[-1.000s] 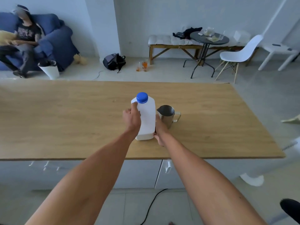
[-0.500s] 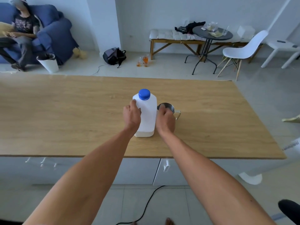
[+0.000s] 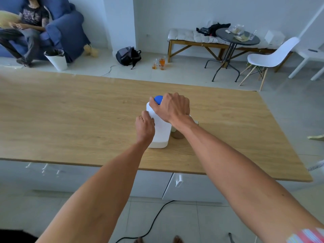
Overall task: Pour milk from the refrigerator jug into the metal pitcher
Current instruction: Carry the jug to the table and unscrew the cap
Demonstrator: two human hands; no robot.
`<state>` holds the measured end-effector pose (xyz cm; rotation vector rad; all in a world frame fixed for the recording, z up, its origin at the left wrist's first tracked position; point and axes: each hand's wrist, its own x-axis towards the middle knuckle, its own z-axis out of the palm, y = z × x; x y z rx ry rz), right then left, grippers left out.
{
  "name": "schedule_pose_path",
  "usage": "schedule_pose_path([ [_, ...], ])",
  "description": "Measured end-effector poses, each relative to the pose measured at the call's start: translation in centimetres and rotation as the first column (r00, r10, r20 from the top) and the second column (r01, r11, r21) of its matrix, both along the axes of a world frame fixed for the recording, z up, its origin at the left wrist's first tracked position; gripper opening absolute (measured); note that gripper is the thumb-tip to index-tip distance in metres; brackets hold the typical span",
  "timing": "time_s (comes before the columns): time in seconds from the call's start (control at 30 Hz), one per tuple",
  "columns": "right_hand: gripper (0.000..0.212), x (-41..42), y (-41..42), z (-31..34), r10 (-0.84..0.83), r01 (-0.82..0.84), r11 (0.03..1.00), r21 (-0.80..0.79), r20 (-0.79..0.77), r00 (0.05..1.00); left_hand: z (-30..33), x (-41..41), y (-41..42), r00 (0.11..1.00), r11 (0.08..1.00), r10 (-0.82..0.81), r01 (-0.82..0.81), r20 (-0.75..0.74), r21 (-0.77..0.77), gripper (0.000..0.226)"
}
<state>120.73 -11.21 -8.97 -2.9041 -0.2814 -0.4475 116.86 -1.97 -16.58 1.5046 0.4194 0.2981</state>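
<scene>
A white plastic milk jug (image 3: 162, 132) stands upright on the wooden table (image 3: 70, 116), near its front edge. My left hand (image 3: 145, 127) grips the jug's left side. My right hand (image 3: 172, 106) is on top of the jug, fingers closed around its blue cap (image 3: 158, 99). The metal pitcher (image 3: 177, 134) stands just right of the jug; my right wrist hides most of it, only its lower body and a bit of handle show.
White drawers sit under the table front. Beyond the table lie a backpack (image 3: 128, 56), glasses on the floor (image 3: 160, 63), a bench, a round dark table (image 3: 237, 38) and a white chair (image 3: 271, 57). A person sits on a blue sofa (image 3: 64, 30) at the far left.
My right hand rose from beside the jug's lower right side to the top and closed on the blue cap, now covering the pitcher. My left hand stayed on the jug.
</scene>
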Motion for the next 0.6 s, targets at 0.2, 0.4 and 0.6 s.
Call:
schedule_pose_path([
  [0.2, 0.068, 1.9, -1.0, -0.6, 0.19, -0.189, 0.98, 0.056, -0.001, 0.982, -0.5, 0.9, -0.3, 0.996, 0.996, 0.091, -0.092, -0.023, -0.023, 0.042],
  [0.4, 0.066, 2.9, -1.3, -0.9, 0.276, -0.275, 0.958, 0.083, -0.001, 0.961, -0.1, 0.9, -0.7, 0.993, 0.993, 0.114, -0.114, -0.02, -0.009, 0.043],
  [0.6, 0.061, 3.7, -1.8, -1.0, 0.39, -0.391, 0.918, 0.065, 0.026, 0.921, 0.0, 0.9, -0.4, 0.991, 0.992, 0.125, -0.125, -0.049, -0.011, 0.04],
])
